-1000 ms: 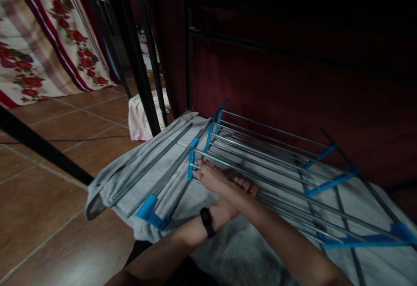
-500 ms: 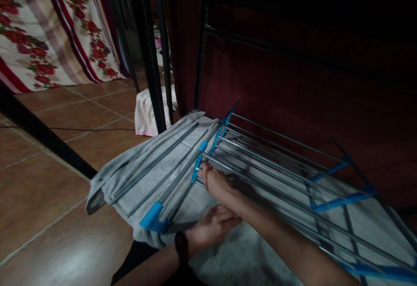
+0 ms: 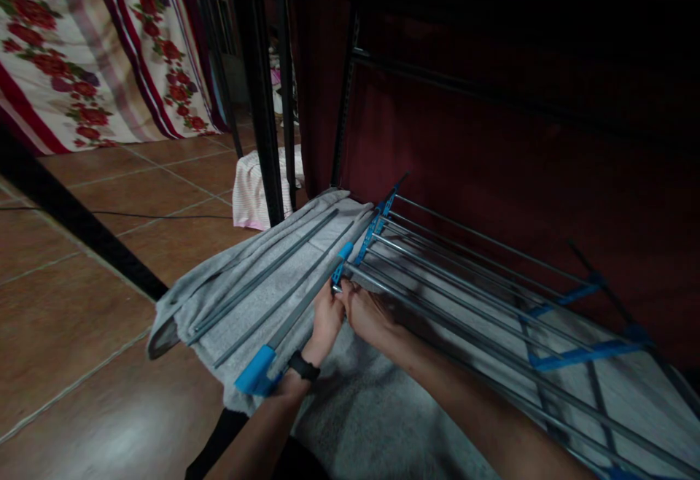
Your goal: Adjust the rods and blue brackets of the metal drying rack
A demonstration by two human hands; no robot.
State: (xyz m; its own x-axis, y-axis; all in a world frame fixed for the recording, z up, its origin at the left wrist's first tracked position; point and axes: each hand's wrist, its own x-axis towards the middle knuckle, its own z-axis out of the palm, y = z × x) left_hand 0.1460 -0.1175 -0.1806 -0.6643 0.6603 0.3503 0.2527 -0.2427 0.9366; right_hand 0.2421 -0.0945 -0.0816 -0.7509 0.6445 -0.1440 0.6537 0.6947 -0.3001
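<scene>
A folded metal drying rack (image 3: 464, 276) with grey rods and blue plastic joints lies flat on a grey towel (image 3: 355, 422). My left hand (image 3: 325, 323), with a black band at the wrist, reaches up to the blue joint (image 3: 343, 261) on the rack's left side, its fingers curled at a rod there. Right beside it, my right hand (image 3: 366, 312) has its fingers closed on a rod by the same joint. The two hands touch each other.
Black frame posts (image 3: 262, 86) stand behind the rack, with a dark red cloth wall (image 3: 492, 144) to the right. A pink-white cloth (image 3: 251, 192) lies on the brown tiled floor (image 3: 82, 305). A flowered curtain (image 3: 82, 49) hangs at the far left.
My left hand rose from under my right forearm to the blue joint, beside my right hand. The right hand stayed at the rods. The view shifted slightly left.
</scene>
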